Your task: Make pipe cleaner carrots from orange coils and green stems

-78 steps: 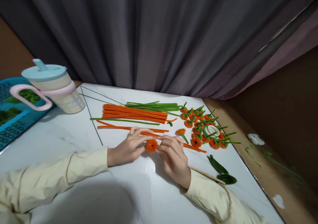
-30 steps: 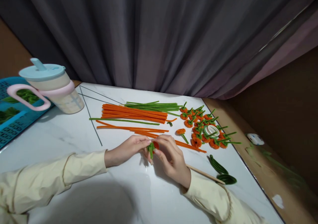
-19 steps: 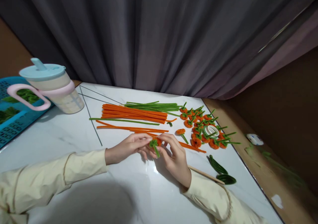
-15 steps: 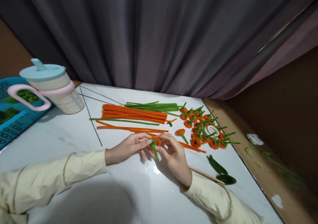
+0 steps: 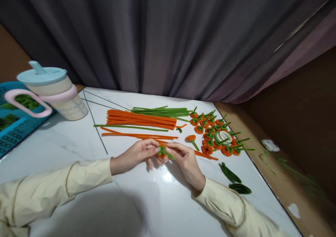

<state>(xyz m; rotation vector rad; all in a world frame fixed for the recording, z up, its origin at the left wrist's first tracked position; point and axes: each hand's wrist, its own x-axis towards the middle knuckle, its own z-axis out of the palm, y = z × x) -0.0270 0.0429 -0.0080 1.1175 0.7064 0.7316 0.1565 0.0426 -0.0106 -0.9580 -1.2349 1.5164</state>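
Between my two hands is a small orange pipe-cleaner pumpkin [image 5: 162, 152] with a green top and stem. My left hand [image 5: 143, 153] pinches its left side between thumb and fingers. On the other side, the thumb and fingers of my right hand [image 5: 183, 159] close on it near the green stem, which points right. Just beyond the hands lie loose orange pipe cleaners [image 5: 139, 136], a bundle of orange pipe cleaners [image 5: 141, 119] and a bundle of green pipe cleaners [image 5: 162, 111]. A separate orange piece with a green stem [image 5: 191, 138] rests right of them.
Several finished pumpkins [image 5: 207, 148] cluster at the right around white tape rolls [image 5: 224, 137]. Dark green leaf shapes [image 5: 231, 173] lie nearer. A lidded cup [image 5: 69, 102] and a blue basket [image 5: 15, 133] stand left. A grey curtain [image 5: 157, 37] hangs behind the table.
The pumpkin has turned in my hands: its stem pointed down toward me and now points right, with the green top facing up. A wooden stick by my right forearm no longer shows.
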